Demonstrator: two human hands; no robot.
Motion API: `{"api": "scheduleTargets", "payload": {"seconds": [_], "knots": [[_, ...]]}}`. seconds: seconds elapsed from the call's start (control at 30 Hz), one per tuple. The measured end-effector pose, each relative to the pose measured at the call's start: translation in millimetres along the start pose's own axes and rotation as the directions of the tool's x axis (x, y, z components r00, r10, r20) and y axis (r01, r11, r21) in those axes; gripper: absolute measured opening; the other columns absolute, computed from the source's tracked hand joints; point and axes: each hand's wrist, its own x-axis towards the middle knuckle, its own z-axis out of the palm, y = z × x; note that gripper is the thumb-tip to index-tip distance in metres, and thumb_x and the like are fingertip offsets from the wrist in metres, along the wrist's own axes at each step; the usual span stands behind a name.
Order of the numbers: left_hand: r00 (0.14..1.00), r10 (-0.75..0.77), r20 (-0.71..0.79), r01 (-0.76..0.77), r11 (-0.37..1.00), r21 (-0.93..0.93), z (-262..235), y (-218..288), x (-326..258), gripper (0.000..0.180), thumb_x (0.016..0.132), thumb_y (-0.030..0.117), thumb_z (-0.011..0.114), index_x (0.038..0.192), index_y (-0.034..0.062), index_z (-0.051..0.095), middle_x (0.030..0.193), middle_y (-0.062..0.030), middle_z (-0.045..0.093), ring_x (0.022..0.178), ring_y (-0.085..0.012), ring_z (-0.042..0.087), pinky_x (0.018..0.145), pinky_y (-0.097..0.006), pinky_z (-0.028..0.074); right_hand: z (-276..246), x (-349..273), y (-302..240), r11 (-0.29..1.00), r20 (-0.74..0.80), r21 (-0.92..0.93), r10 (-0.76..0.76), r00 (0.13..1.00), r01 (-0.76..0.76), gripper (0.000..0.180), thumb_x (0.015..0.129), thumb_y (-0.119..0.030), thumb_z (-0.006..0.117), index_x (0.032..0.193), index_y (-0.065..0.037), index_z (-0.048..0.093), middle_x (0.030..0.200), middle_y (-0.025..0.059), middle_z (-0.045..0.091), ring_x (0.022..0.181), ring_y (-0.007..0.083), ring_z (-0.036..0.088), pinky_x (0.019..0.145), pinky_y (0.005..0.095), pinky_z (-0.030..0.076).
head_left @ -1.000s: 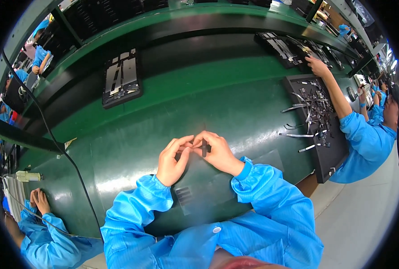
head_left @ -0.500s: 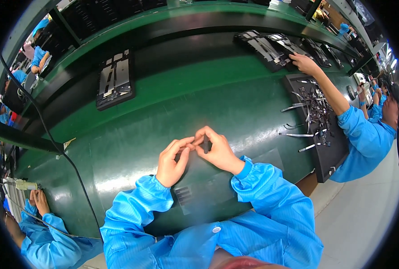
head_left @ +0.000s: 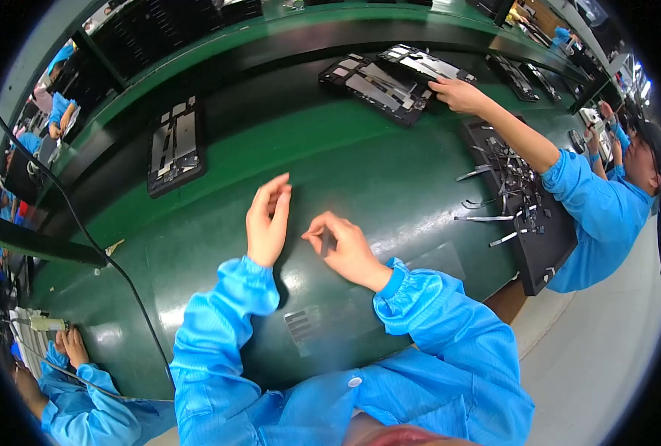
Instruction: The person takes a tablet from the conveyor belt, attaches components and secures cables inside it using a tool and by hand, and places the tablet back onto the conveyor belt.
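My left hand [head_left: 266,227] is raised over the green table, its fingers loosely bent and the thumb apart, with nothing visible in it. To its right, my right hand [head_left: 351,251] is pinched closed. A small dark strip [head_left: 329,241] shows between its fingers; its exact kind is unclear. Below the hands, a clear sheet with several dark grey strips [head_left: 299,327] lies on the table. Beyond my left hand, at the upper left, lies a flat black-framed device with silver panels [head_left: 176,146].
A co-worker's hand [head_left: 457,95] at the right touches one of several similar open devices [head_left: 427,62]. A black tray [head_left: 520,253] heaped with ribbon cables stands beside that person, cable ends overhanging its edge. A black cable [head_left: 126,286] hangs at the left.
My hands have parted; the left moved up and away, while the right keeps the dark strip and shifted slightly left. The co-worker's hand and devices at the far right moved left.
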Motion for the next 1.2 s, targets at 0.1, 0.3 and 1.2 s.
{"api": "scheduleTargets", "payload": {"seconds": [0.1, 0.3, 1.2], "knots": [[0.988, 0.093, 0.12, -0.111, 0.983, 0.147, 37, -2, 48, 0.033, 0.097, 0.012, 0.063, 0.13, 0.0075, 0.063, 0.116, -0.0107, 0.069, 0.104, -0.02, 0.066, 0.091, -0.032, 0.052, -1, -1, 7, 0.992, 0.011, -0.087, -0.09, 0.996, 0.09, 0.023, 0.084, -0.005, 0.07, 0.102, -0.007, 0.056, 0.09, 0.0119, 0.067, 0.09, 0.0353, 0.065, 0.084, 0.045, 0.05], [0.915, 0.099, 0.392, -0.333, 0.734, 0.591, 137, 3, 117, 0.061, 0.09, 0.039, 0.07, 0.141, 0.0113, 0.053, 0.137, -0.0208, 0.058, 0.132, -0.038, 0.05, 0.11, -0.047, 0.04, 0, -3, 13, 0.97, 0.008, -0.173, -0.174, 0.985, 0.172, 0.023, 0.08, -0.005, 0.069, 0.101, -0.004, 0.059, 0.089, 0.018, 0.066, 0.093, 0.0416, 0.063, 0.088, 0.0493, 0.049], [0.822, 0.011, 0.569, -0.565, -0.1, 0.819, 125, -13, 188, 0.064, 0.087, 0.006, 0.062, 0.148, 0.0166, 0.044, 0.129, -0.0091, 0.058, 0.119, -0.0292, 0.057, 0.097, -0.047, 0.046, -6, -4, 17, 0.981, 0.033, -0.097, -0.168, 0.985, 0.171, 0.022, 0.08, -0.007, 0.067, 0.1, -0.011, 0.058, 0.083, 0.0081, 0.065, 0.085, 0.0321, 0.062, 0.084, 0.0436, 0.047]]}}
